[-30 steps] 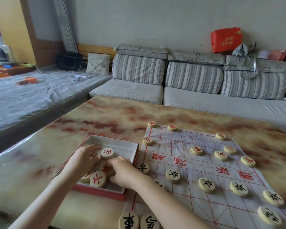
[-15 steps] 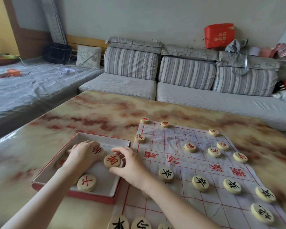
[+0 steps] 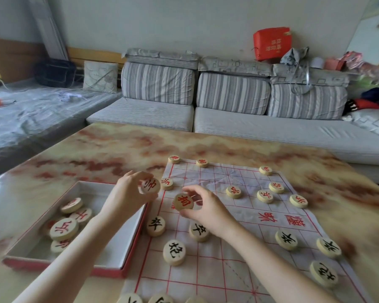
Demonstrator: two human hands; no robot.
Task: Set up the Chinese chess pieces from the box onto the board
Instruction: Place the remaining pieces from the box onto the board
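Two red-lettered pieces are lifted — the left hand (image 3: 127,195) grip clamps one (image 3: 150,185) above the box (image 3: 109,243) edge, the right hand (image 3: 202,206) grip another (image 3: 183,201) over the cloth board (image 3: 232,217). Half a second ago both hands were down inside the box. About five pieces remain there, overlapping and hard to count; three more at the bottom edge are cut off.

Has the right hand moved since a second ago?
Yes. The right hand was down in the box; now it is out past the box's right wall, over the board, holding a red-lettered piece.
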